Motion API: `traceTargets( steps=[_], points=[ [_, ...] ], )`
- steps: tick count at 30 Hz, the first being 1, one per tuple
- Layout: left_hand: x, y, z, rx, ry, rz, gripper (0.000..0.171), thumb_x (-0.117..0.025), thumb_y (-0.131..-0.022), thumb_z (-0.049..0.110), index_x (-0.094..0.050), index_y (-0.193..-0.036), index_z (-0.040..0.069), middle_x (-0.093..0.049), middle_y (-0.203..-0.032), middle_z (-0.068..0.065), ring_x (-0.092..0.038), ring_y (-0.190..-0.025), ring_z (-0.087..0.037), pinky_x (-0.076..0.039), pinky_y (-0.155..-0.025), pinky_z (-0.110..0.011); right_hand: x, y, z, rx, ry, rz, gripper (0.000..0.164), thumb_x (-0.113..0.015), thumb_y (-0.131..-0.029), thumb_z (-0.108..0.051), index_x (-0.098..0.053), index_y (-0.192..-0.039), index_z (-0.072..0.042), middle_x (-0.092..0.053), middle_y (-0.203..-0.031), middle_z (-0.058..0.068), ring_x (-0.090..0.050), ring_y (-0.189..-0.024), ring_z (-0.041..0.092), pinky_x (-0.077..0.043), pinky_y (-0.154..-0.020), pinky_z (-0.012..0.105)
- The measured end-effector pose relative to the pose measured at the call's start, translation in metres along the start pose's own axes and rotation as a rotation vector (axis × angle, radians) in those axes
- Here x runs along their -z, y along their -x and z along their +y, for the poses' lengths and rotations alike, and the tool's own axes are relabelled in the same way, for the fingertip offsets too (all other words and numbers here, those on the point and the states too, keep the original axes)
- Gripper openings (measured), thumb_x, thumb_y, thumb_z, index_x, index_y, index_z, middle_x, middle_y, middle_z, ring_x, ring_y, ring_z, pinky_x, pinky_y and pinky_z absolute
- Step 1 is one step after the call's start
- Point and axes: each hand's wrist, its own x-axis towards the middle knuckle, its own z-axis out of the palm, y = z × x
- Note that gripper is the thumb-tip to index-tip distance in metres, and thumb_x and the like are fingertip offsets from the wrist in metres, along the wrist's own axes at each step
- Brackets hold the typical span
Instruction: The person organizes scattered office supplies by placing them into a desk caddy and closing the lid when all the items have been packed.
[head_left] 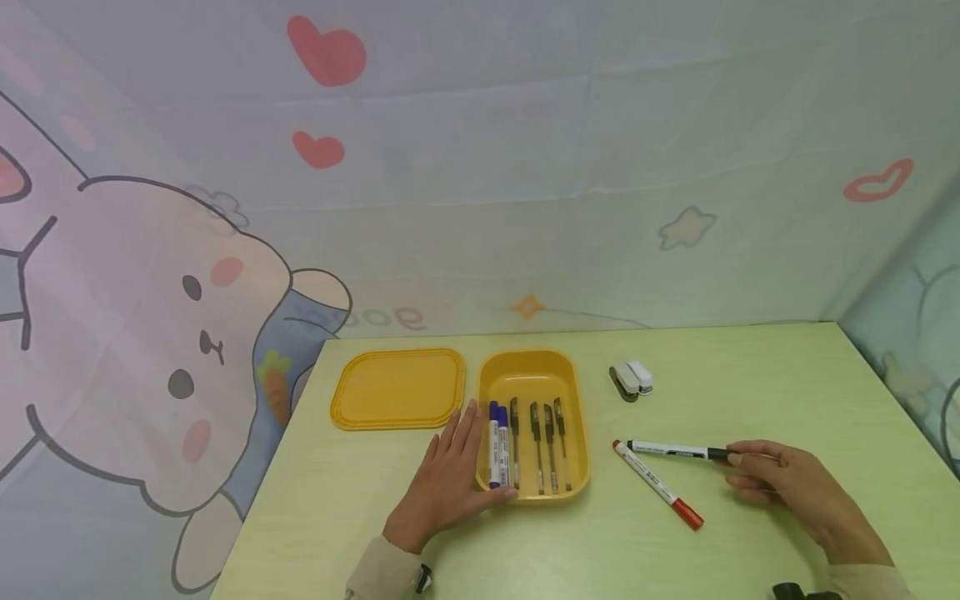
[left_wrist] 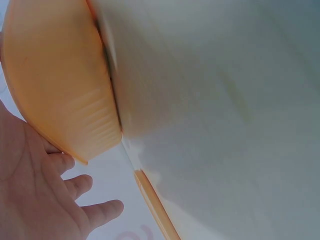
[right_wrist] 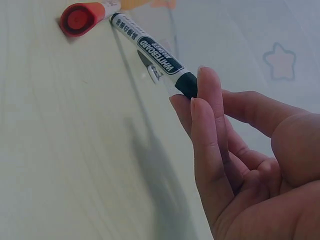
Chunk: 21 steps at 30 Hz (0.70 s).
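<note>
While pinched by right hand [head_left: 797, 486], black marker [head_left: 675, 450]: between yellow tray [head_left: 532, 380] and table's [head_left: 757, 375] right edge
Left hand [head_left: 447, 478]: unclenched, straight-fingered, touching tray
Yellow lid [head_left: 399, 389]: near table's back-left corner

Pens [head_left: 535, 422] in tray [head_left: 528, 385], lid [head_left: 399, 389] left, stapler [head_left: 627, 380] right, behind markers [head_left: 667, 450]

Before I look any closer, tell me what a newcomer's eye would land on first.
Probably the big cartoon animal printed sideways on the backdrop, at the head view's left. Next comes the yellow tray of pens and markers near the middle, with the left hand at its left side. Farther right, the right hand pinches one end of a black marker, near a red marker.
</note>
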Motion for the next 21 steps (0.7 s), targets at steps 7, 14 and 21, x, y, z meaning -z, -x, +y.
traceTargets(
  steps=[7, 14, 21],
  points=[
    [0.001, 0.000, 0.000, 0.000, -0.005, -0.002, 0.118, -0.052, -0.084, 0.083, -0.001, -0.165, 0.014, 0.001, -0.172, -0.005, -0.010, -0.157, -0.034, -0.027, -0.116, -0.064, 0.002, 0.000, -0.006, 0.020, 0.013, 0.025, 0.036, -0.067, -0.100, -0.029, -0.067, -0.129, -0.008, -0.072, -0.108, -0.004, -0.075, -0.091, 0.013, -0.060, -0.081, 0.032],
    [0.000, 0.000, 0.000, 0.003, -0.015, -0.008, 0.119, -0.046, -0.084, 0.087, -0.001, -0.165, 0.014, 0.001, -0.172, -0.005, -0.010, -0.157, -0.034, -0.027, -0.116, -0.064, 0.004, -0.002, -0.013, 0.026, 0.007, 0.033, 0.027, -0.067, -0.100, -0.031, -0.070, -0.123, -0.016, -0.074, -0.106, -0.008, -0.075, -0.090, 0.014, -0.061, -0.079, 0.032],
    [0.000, 0.001, 0.000, -0.001, -0.007, -0.002, 0.118, -0.045, -0.084, 0.087, -0.002, -0.165, 0.014, 0.000, -0.172, -0.005, -0.010, -0.157, -0.034, -0.027, -0.116, -0.064, 0.006, -0.003, -0.023, 0.048, -0.025, 0.028, 0.024, -0.066, -0.101, -0.032, -0.071, -0.121, -0.020, -0.077, -0.105, -0.007, -0.075, -0.088, 0.013, -0.061, -0.078, 0.031]
  ],
)
